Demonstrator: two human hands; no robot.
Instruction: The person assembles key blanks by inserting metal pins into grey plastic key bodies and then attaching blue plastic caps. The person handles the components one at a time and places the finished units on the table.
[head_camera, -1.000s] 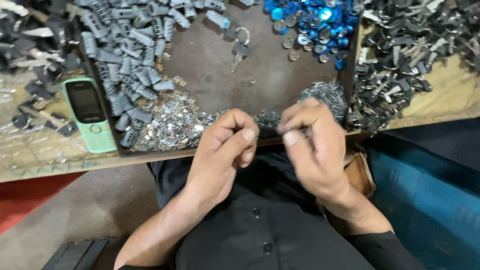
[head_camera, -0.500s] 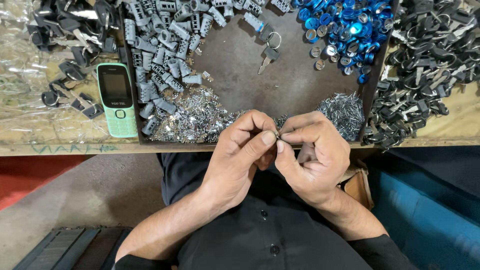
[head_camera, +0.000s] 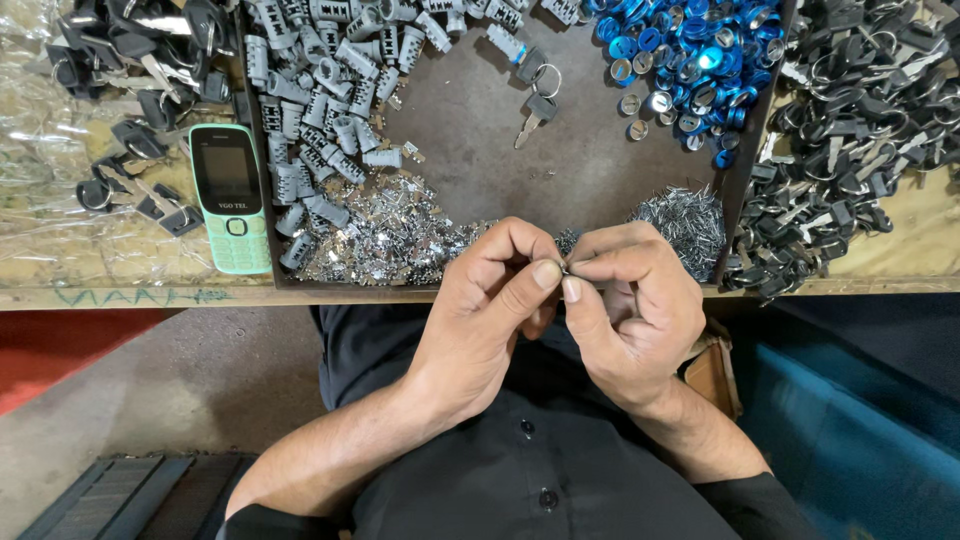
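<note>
One small metal part pinched between two hands.

Tiny shiny metal part pinched between my left hand and right hand, thumbs and forefingers meeting on it. Mostly hidden by my fingertips, shape unclear. Held in the air just off the tray's near edge, above my lap.

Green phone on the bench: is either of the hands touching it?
Apart. The head view shows the green phone on the bench's left, while both hands, left and right, pinch a small metal part.
</note>
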